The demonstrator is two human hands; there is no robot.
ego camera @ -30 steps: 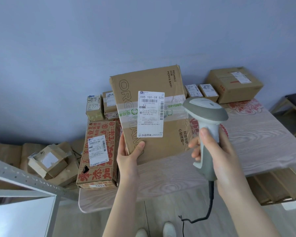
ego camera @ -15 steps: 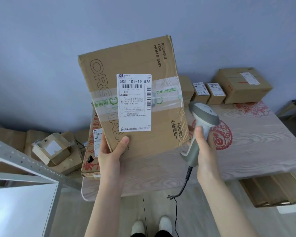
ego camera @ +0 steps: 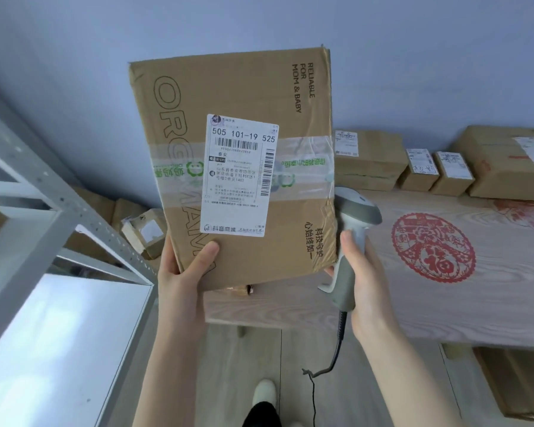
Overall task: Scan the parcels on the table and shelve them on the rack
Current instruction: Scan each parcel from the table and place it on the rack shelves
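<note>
A flat brown cardboard parcel (ego camera: 292,217) is held upright above the left end of the wood-grain table (ego camera: 490,297), white shipping label (ego camera: 239,177) facing the camera. The left hand (ego camera: 179,282) grips its lower left corner, thumb pressed on the front, fingers hidden behind. The right hand (ego camera: 367,288) curls round a grey barcode scanner (ego camera: 358,208) beside the parcel's right edge. Smaller cardboard boxes (ego camera: 369,161) line the table's far edge. A grey metal rack (ego camera: 84,217) stands left.

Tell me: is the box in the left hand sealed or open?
Sealed, on the face shown: tape runs across the box, under the label, and no flap stands up. The left hand grips its lower corner.
</note>
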